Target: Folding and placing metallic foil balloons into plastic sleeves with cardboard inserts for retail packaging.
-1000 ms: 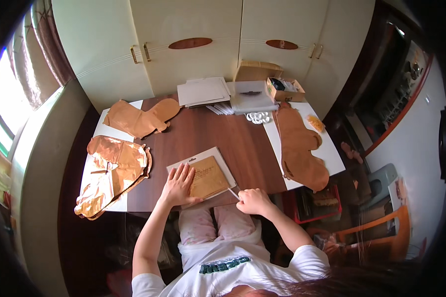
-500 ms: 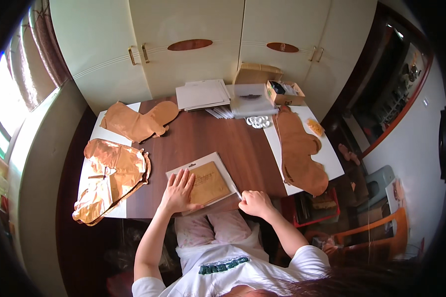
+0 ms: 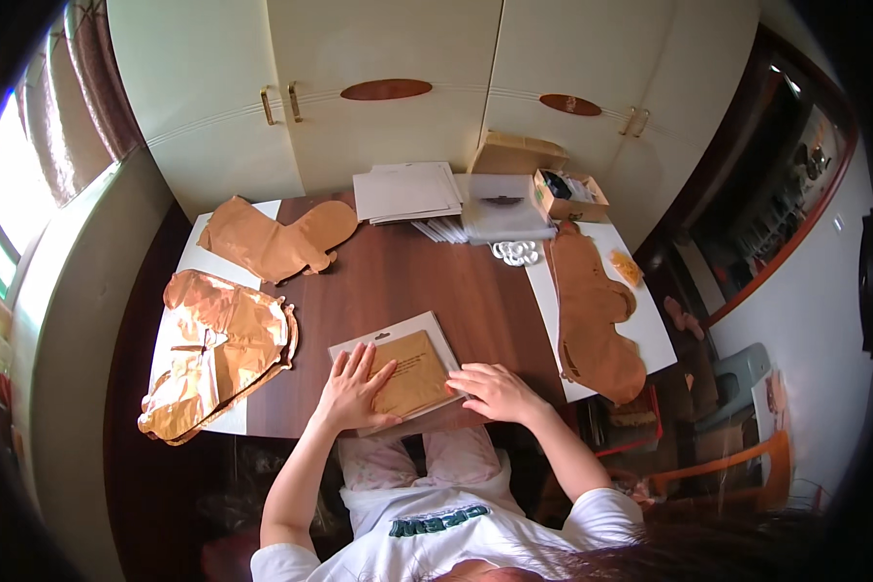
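Close to the table's front edge lies a flat package (image 3: 436, 335), a white backing card with a hang hole at its top. On it rests a folded copper-brown foil piece (image 3: 409, 373), seemingly under clear film. My left hand (image 3: 352, 388) lies with fingers spread over the left side of the package. Across the lower right edge of the package, my right hand (image 3: 498, 390) reaches with its fingers stretched out and laid flat.
Copper foil balloons (image 3: 218, 339) lie flattened at left, another (image 3: 276, 238) behind them, more (image 3: 597, 320) at right. White cards (image 3: 407, 191), clear sleeves (image 3: 502, 206), white rings (image 3: 516, 253), an open box (image 3: 570, 197) and a yellow bundle (image 3: 627, 268) sit toward the back.
My right hand has opened from a closed grip at the package's right corner and now lies flat on its edge. My left hand stays on the package. The view has shifted slightly.
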Tool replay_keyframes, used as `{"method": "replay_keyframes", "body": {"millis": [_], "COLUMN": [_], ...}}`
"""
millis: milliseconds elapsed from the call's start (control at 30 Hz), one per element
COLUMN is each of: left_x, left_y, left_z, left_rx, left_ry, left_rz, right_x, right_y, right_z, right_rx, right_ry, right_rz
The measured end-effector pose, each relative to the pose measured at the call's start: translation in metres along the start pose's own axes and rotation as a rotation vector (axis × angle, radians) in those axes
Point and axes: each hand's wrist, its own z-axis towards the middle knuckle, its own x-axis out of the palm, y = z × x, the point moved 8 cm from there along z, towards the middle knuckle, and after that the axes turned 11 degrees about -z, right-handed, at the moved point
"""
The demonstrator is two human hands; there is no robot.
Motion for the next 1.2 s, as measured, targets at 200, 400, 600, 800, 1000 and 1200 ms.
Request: {"method": "replay_keyframes", "body": {"millis": [200,400,600,800,1000,1200], "left_x": [-0.002,0.0,0.003,0.007,0.006,0.006], "left_y": [0.0,0.001,0.008,0.008,0.006,0.006], "left_z": [0.006,0.016,0.024,0.03,0.031,0.029], "left_rx": [0.051,0.082,0.097,0.077,0.076,0.077], "left_ry": [0.014,0.037,-0.046,0.01,-0.014,-0.017], "left_rz": [-0.003,-0.031,-0.085,-0.067,-0.07,-0.059], "right_x": [0.017,0.014,-0.009,0.023,0.056,0.065], "right_y": [-0.009,-0.009,0.001,0.079,0.114,0.117], "right_z": [-0.001,-0.002,0.007,0.03,0.051,0.056], "right_rx": [-0.079,-0.088,-0.066,-0.06,0.068,0.11], "right_ry": [-0.019,-0.15,-0.128,-0.113,-0.112,-0.044], "right_rz": [0.097,0.054,-0.024,0.183,0.176,0.151]}}
